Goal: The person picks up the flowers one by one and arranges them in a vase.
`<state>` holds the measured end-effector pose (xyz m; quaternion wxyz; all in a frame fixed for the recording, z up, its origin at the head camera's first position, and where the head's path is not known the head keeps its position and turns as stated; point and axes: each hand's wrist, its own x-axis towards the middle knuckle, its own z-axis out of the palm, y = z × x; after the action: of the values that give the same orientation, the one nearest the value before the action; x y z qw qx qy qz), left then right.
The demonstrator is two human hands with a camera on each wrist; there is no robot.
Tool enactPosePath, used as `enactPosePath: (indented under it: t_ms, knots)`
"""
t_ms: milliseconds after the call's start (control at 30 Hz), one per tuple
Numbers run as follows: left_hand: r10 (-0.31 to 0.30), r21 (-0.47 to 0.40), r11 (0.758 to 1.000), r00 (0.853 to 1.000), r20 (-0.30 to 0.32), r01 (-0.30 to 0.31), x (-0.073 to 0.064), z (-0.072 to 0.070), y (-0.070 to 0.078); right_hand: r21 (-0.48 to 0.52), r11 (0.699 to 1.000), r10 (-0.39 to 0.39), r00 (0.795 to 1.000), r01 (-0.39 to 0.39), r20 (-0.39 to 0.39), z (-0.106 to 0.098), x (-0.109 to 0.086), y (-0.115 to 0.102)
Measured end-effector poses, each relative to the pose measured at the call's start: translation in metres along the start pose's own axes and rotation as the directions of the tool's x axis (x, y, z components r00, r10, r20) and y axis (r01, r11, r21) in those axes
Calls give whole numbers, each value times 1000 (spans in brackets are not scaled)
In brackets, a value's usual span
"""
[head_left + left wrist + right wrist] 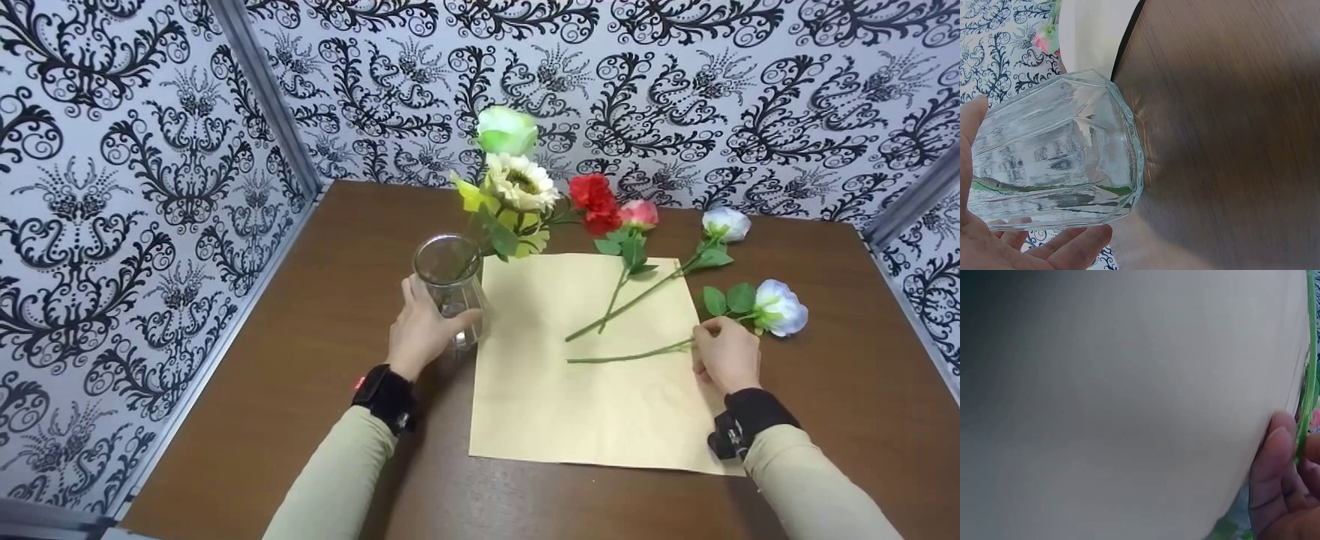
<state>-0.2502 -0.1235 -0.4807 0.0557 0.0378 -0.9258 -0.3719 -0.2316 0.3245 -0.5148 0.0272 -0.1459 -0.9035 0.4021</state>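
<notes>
My left hand (424,330) holds a clear glass vase (448,262), thumb on one side and fingers on the other. The faceted base of the vase (1112,140) meets the brown table, and a green stem shows through the glass. A pale green rose (508,130), a cream sunflower (520,183) and a red carnation (595,202) lean out of it to the right. Over the right edge of the paper, my right hand (727,352) pinches the stem (1310,365) of a bluish-white rose (781,308), whose bloom points right.
A sheet of tan paper (600,420) lies on the brown table (315,300). Across its upper part, a pink rose (639,214) and another bluish-white rose (726,223) lie with crossed stems. Patterned panels (412,67) stand behind and at the sides.
</notes>
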Motion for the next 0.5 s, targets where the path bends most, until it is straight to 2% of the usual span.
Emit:
enactPosePath:
  t_ms: [133, 233, 367, 500]
  knots:
    - [-2, 3, 1000, 1000, 4, 2, -1, 0, 0, 120, 991, 59, 997, -53, -45, -2, 0, 1]
    - [3, 3, 1000, 1000, 1, -3, -1, 0, 0, 265, 958, 127, 991, -111, -45, -4, -1, 0]
    - [14, -2, 1000, 1000, 2, -14, 0, 0, -1, 466, 870, 207, 977, -163, -43, -5, -1, -4]
    - [9, -5, 1000, 1000, 9, -9, 0, 0, -1, 656, 735, 259, 965, -170, -39, -4, -3, -13]
